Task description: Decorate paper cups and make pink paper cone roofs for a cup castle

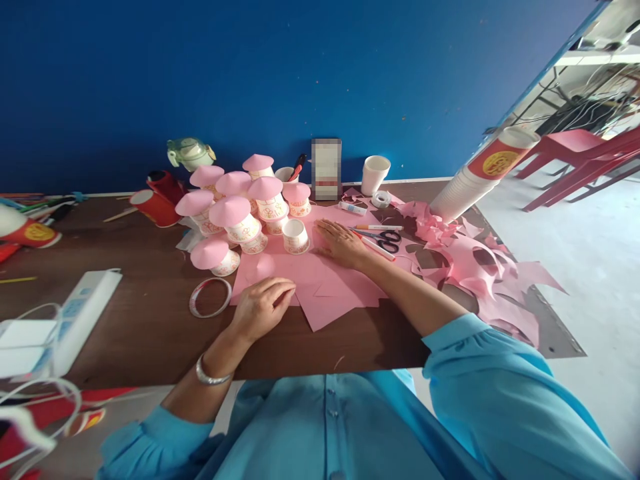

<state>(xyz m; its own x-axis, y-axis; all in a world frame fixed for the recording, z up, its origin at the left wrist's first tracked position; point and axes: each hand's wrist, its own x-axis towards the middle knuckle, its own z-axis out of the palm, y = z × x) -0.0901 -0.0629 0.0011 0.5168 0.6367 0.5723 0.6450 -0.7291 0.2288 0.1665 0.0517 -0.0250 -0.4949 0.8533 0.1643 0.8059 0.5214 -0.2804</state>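
My right hand point(340, 244) lies flat on pink paper point(280, 269), its fingers stretched toward a small white paper cup point(296, 237). My left hand point(264, 305) rests at the near left edge of the paper, fingers bent and pressed together; whatever is under them, if anything, is hidden. Just beyond it lies a pale pink paper cone point(263, 266). Several printed cups topped with pink paper cones point(230, 211) stand to the left. A folded pink sheet point(330, 303) lies between my hands. Scissors point(387, 240) and a red-and-white pen point(375, 247) lie beside my right hand.
A tape roll point(211, 298) lies left of my left hand. A tall cup stack point(480, 170) leans at the right among pink paper scraps point(470, 263). A phone point(327, 170) and white cup point(375, 175) stand by the blue wall. A power strip point(87, 320) sits left.
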